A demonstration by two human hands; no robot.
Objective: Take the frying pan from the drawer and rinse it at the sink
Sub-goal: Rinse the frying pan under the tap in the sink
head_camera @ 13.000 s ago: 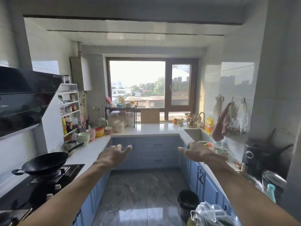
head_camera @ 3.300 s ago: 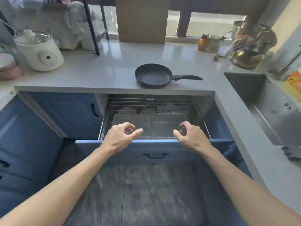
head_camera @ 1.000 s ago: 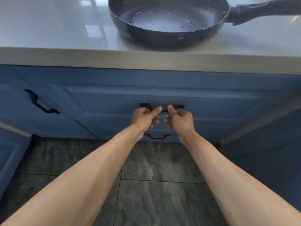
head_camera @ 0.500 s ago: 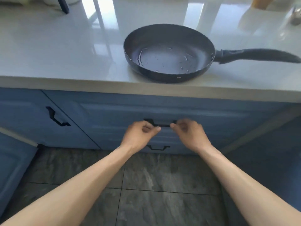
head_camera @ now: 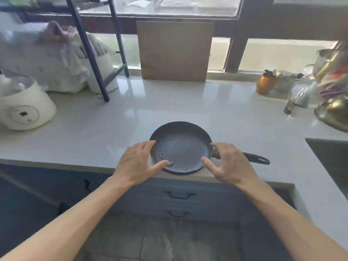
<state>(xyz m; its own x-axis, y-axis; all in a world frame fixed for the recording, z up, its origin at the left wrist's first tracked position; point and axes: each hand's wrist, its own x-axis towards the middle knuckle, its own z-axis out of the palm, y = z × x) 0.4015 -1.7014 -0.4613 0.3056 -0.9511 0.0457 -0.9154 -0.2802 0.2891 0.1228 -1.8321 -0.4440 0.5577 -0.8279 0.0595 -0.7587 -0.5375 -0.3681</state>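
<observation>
A dark frying pan point(head_camera: 181, 147) sits at the front edge of the white counter point(head_camera: 226, 113), with drops of water inside and its handle point(head_camera: 256, 158) pointing right. My left hand point(head_camera: 138, 162) is at the pan's left rim with fingers spread. My right hand point(head_camera: 228, 162) hovers at the right rim, over the base of the handle, fingers also apart. Neither hand visibly grips the pan. Below the counter, the blue drawer point(head_camera: 179, 194) is closed. A corner of the sink point(head_camera: 331, 159) shows at the right edge.
A white rice cooker point(head_camera: 24, 110) stands at the left, and a black rack leg point(head_camera: 88, 51) with white bags behind it. A cardboard sheet point(head_camera: 174, 50) leans on the window. An orange jar point(head_camera: 265, 83) and metal kitchenware point(head_camera: 333, 102) crowd the right back.
Both hands left the drawer handle and rose to either side of the pan on the counter. The view lifted from the drawer front to the countertop.
</observation>
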